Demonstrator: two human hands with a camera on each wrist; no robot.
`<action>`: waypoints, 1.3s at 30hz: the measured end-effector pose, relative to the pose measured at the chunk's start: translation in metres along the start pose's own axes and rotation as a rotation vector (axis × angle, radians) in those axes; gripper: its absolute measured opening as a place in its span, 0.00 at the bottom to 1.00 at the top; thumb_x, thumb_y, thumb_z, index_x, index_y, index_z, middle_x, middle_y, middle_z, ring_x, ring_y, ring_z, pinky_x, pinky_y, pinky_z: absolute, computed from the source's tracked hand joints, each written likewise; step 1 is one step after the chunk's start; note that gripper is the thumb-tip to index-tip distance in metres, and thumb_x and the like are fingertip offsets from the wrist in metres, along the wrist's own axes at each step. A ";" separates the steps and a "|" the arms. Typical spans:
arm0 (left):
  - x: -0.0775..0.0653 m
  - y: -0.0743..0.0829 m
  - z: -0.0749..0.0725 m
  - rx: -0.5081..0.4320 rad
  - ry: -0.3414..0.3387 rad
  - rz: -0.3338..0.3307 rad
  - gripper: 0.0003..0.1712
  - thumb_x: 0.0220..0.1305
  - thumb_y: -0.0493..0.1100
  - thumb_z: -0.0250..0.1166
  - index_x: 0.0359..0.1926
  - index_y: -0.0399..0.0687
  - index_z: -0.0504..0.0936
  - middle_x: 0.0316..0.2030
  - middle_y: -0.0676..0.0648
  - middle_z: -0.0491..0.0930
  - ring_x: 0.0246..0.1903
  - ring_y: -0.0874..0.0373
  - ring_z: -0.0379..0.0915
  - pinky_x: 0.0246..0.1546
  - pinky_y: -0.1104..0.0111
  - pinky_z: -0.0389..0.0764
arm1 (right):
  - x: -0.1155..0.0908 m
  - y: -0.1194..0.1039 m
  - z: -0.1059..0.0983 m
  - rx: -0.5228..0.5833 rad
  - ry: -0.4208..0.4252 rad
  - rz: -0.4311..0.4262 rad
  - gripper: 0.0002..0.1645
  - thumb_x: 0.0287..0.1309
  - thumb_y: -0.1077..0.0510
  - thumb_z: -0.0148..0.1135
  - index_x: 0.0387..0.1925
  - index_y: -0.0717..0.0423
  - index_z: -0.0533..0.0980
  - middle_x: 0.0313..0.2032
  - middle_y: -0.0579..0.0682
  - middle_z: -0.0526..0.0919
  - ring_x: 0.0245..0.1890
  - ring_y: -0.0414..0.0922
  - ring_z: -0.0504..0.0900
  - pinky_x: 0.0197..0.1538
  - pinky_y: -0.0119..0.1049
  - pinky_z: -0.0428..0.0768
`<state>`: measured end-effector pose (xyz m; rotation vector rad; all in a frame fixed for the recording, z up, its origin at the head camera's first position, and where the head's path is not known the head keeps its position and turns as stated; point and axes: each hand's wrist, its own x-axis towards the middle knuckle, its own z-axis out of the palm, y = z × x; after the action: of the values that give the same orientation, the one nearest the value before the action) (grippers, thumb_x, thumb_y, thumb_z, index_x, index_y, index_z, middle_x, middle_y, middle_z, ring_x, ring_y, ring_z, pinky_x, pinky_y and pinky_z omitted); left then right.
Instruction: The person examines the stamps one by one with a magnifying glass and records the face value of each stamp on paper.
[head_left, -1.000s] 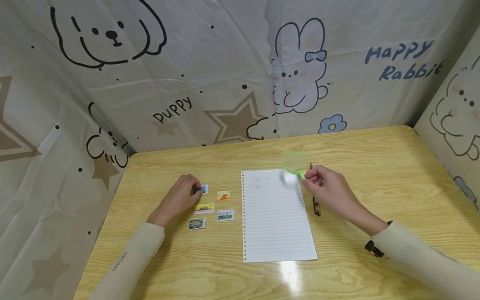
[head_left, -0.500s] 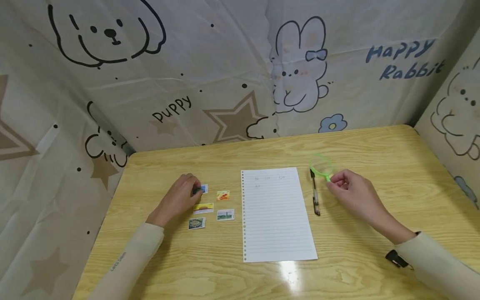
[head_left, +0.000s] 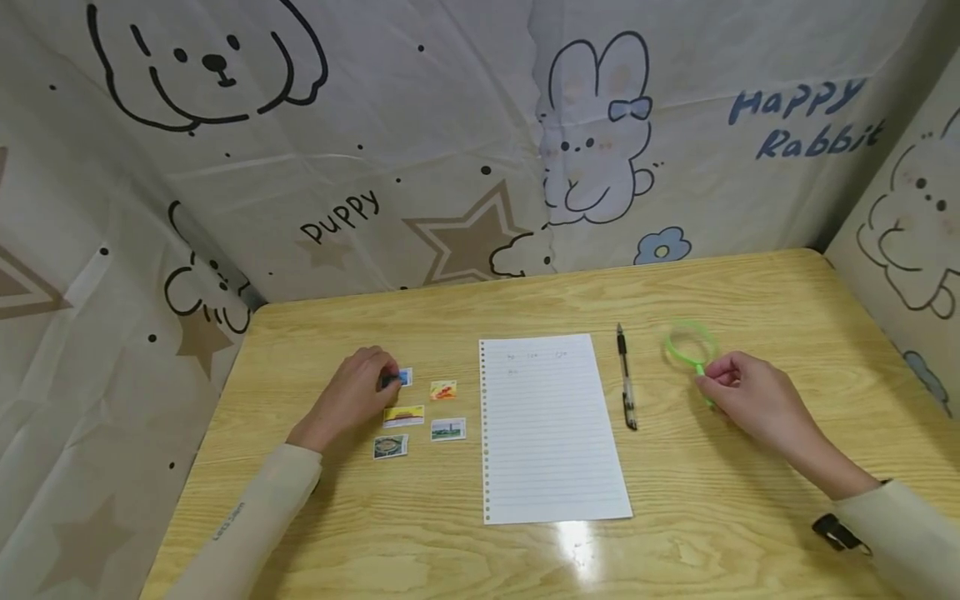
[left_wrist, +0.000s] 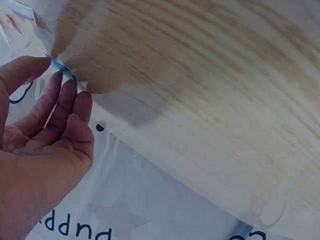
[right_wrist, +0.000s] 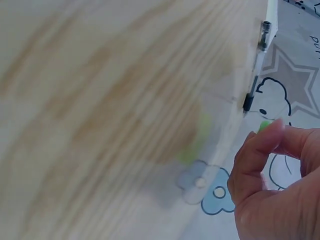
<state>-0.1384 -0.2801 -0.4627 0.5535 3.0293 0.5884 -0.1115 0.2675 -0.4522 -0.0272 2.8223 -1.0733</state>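
At the left of the table, my left hand (head_left: 352, 393) has thumb and fingertips on a blue stamp (head_left: 406, 377), which is partly hidden beneath them. The left wrist view shows that stamp's edge (left_wrist: 65, 69) between the thumb and the curled fingers. Other stamps lie close by: an orange one (head_left: 443, 390), a yellow one (head_left: 403, 416), a green one (head_left: 448, 429) and a dark one (head_left: 391, 447). My right hand (head_left: 761, 404) pinches the handle of a green magnifying glass (head_left: 681, 360) right of the pen. In the right wrist view only a bit of green handle (right_wrist: 264, 125) shows at the fingertips.
A lined sheet of paper (head_left: 555, 442) with faint writing at its top lies mid-table. Beside its right edge is a black pen (head_left: 625, 367). Behind the wooden table (head_left: 750, 308) hangs a printed cloth (head_left: 465, 108).
My right hand has carried the magnifying glass rightward from over the paper's top, past the pen, uncovering both. My left hand has stayed at the blue stamp.
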 end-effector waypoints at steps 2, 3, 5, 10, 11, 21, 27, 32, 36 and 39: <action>0.000 0.001 -0.001 0.013 -0.007 0.004 0.05 0.70 0.34 0.74 0.41 0.37 0.86 0.37 0.46 0.80 0.38 0.50 0.73 0.47 0.50 0.77 | 0.001 0.002 0.000 0.003 -0.007 0.007 0.20 0.78 0.52 0.65 0.50 0.69 0.78 0.35 0.53 0.84 0.27 0.46 0.82 0.28 0.36 0.76; 0.000 0.001 -0.001 0.016 -0.011 0.006 0.05 0.70 0.34 0.74 0.41 0.37 0.86 0.36 0.47 0.80 0.37 0.50 0.73 0.47 0.50 0.77 | 0.001 0.003 0.001 0.002 -0.008 0.009 0.20 0.78 0.52 0.65 0.50 0.69 0.78 0.36 0.53 0.84 0.27 0.46 0.83 0.28 0.36 0.76; 0.000 0.003 -0.001 0.025 -0.019 0.014 0.05 0.70 0.35 0.75 0.40 0.38 0.86 0.36 0.47 0.80 0.37 0.51 0.72 0.47 0.50 0.77 | 0.003 0.006 0.001 0.000 -0.012 0.012 0.20 0.77 0.53 0.65 0.50 0.70 0.78 0.36 0.54 0.85 0.27 0.46 0.83 0.27 0.36 0.77; -0.001 0.004 -0.001 0.028 -0.020 0.021 0.04 0.70 0.35 0.74 0.40 0.39 0.86 0.36 0.48 0.79 0.38 0.51 0.72 0.46 0.51 0.77 | 0.005 0.012 0.001 -0.005 -0.041 0.025 0.20 0.76 0.54 0.66 0.51 0.71 0.78 0.35 0.53 0.85 0.27 0.45 0.82 0.28 0.36 0.77; -0.001 0.004 -0.002 0.024 -0.019 0.020 0.04 0.70 0.34 0.74 0.40 0.39 0.86 0.36 0.48 0.80 0.38 0.50 0.72 0.46 0.51 0.77 | 0.005 0.013 0.001 -0.004 -0.050 0.031 0.21 0.76 0.54 0.66 0.51 0.71 0.78 0.34 0.53 0.85 0.27 0.45 0.83 0.28 0.36 0.77; -0.004 0.008 -0.005 -0.010 -0.004 0.002 0.06 0.72 0.36 0.73 0.43 0.38 0.84 0.39 0.46 0.80 0.43 0.47 0.73 0.47 0.52 0.77 | 0.009 0.016 -0.002 0.036 -0.114 0.064 0.19 0.76 0.56 0.66 0.50 0.72 0.77 0.33 0.52 0.84 0.28 0.46 0.83 0.28 0.36 0.82; -0.006 0.023 -0.004 -0.050 0.009 0.078 0.11 0.74 0.39 0.73 0.49 0.36 0.83 0.46 0.42 0.81 0.49 0.45 0.73 0.51 0.50 0.79 | 0.009 0.017 -0.001 0.063 -0.137 0.086 0.18 0.76 0.56 0.66 0.49 0.71 0.76 0.32 0.52 0.84 0.29 0.46 0.83 0.29 0.35 0.84; -0.004 0.030 0.001 -0.060 0.030 0.157 0.12 0.74 0.40 0.72 0.52 0.38 0.83 0.52 0.43 0.82 0.55 0.43 0.74 0.57 0.48 0.78 | 0.009 0.017 -0.001 0.062 -0.143 0.084 0.18 0.76 0.56 0.66 0.49 0.71 0.76 0.31 0.51 0.84 0.29 0.46 0.84 0.29 0.35 0.84; -0.004 0.036 0.005 -0.093 0.022 0.199 0.15 0.74 0.42 0.72 0.54 0.38 0.83 0.56 0.43 0.82 0.58 0.42 0.74 0.61 0.45 0.75 | 0.008 0.015 -0.001 0.051 -0.143 0.080 0.18 0.76 0.56 0.66 0.48 0.71 0.76 0.30 0.50 0.84 0.28 0.46 0.84 0.28 0.36 0.83; -0.004 0.041 0.009 -0.110 -0.002 0.213 0.20 0.73 0.46 0.74 0.57 0.38 0.82 0.58 0.43 0.81 0.62 0.42 0.73 0.64 0.44 0.73 | 0.008 0.014 -0.002 0.040 -0.138 0.078 0.19 0.76 0.54 0.65 0.48 0.69 0.76 0.29 0.50 0.84 0.28 0.46 0.83 0.28 0.35 0.82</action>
<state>-0.1200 -0.2425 -0.4565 0.8771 2.9336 0.7556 -0.1189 0.2789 -0.4607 0.0120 2.6559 -1.0671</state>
